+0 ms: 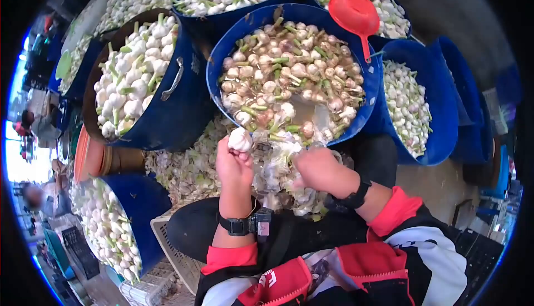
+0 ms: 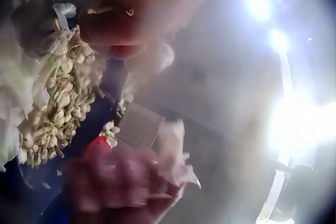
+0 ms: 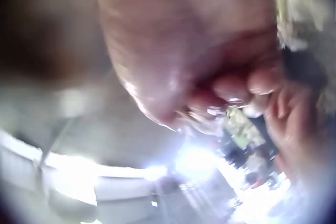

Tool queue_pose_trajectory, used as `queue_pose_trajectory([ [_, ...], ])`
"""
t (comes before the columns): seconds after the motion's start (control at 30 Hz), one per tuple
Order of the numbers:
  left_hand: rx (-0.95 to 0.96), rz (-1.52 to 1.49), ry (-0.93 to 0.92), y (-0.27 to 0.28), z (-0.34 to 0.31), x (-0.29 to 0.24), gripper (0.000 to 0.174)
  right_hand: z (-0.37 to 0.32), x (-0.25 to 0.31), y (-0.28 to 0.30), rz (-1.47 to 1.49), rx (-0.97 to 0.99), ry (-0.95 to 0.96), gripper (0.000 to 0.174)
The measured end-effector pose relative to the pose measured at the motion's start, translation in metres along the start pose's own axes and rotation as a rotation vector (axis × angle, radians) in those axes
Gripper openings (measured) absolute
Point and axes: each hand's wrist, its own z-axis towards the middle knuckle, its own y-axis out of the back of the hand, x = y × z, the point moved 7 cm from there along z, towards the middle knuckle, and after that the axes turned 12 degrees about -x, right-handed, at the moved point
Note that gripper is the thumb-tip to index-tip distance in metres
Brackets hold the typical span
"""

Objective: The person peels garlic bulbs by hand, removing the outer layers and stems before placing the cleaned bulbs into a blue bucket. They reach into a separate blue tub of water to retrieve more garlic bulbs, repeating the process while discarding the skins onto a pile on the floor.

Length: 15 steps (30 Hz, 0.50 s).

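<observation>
A white garlic bulb [image 1: 240,139] is held in the fingers of my left hand [image 1: 235,167], just in front of the near rim of a blue tub [image 1: 214,86]. My right hand [image 1: 327,171] is a little apart on the right, blurred, over a heap of loose garlic skins [image 1: 281,178]. In the left wrist view a pale strip of garlic skin [image 2: 172,148] sticks out from the right hand's fingers. The right wrist view shows the fingers [image 3: 231,87] of that hand curled in, with thin skin at the tips. The blue tub contains many garlic bulbs in brownish water.
A red strainer [image 1: 354,14] lies on the tub's far right rim. More blue tubs of garlic stand around, one at the left with a metal handle [image 1: 173,79] and one at the right [image 1: 445,111]. A pale plastic crate [image 1: 175,245] is beside my left knee.
</observation>
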Motion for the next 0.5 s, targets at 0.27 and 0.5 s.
queue_pose_trajectory([
  [0.27,0.078,0.295,-0.210,-0.021,-0.024,0.018,0.040,0.047,-0.044,0.015,0.858,-0.083,-0.520,0.046],
  [0.5,-0.086,0.284,-0.123,0.000,0.011,0.025,0.021,0.137,-0.035,0.086,-0.646,0.306,0.110,0.033],
])
